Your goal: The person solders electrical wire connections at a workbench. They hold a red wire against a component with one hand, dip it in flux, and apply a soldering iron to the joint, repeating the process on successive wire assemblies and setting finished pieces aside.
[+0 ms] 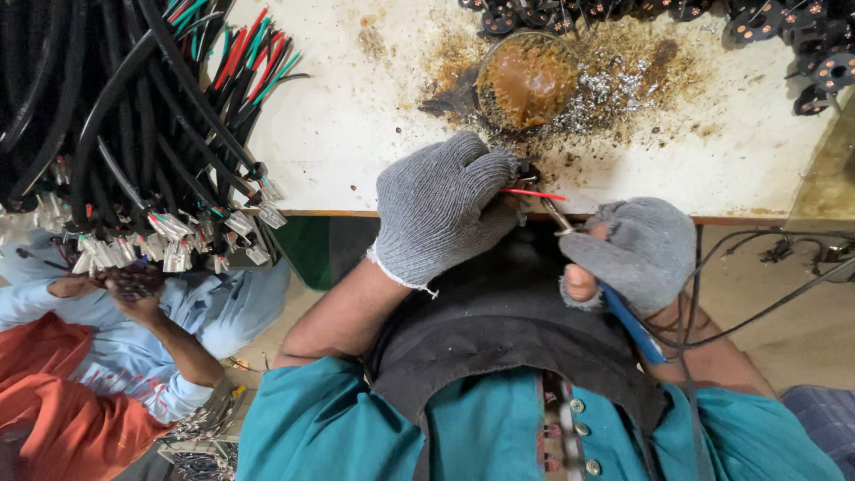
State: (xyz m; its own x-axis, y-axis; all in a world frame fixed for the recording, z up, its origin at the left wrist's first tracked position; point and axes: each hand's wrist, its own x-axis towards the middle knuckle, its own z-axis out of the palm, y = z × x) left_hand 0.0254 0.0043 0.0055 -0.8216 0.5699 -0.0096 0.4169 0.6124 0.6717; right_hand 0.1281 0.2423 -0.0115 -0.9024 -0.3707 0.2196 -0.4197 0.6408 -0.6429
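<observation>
My gloved left hand (pixel 438 207) pinches a red wire (pixel 533 192) while my right hand (pixel 634 249), just beside it, grips a blue-handled soldering iron (pixel 631 322).

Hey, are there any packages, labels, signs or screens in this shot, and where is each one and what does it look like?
None in view: no package, label, sign or screen.
What shows instead:
Stained white worktable, across the top.
Round dish of brown paste, top centre, among silvery specks.
Bundle of black cables with coloured wire ends, upper left.
Grey-gloved left hand pinching a thin red wire.
Grey-gloved right hand gripping a blue-handled tool.
</observation>
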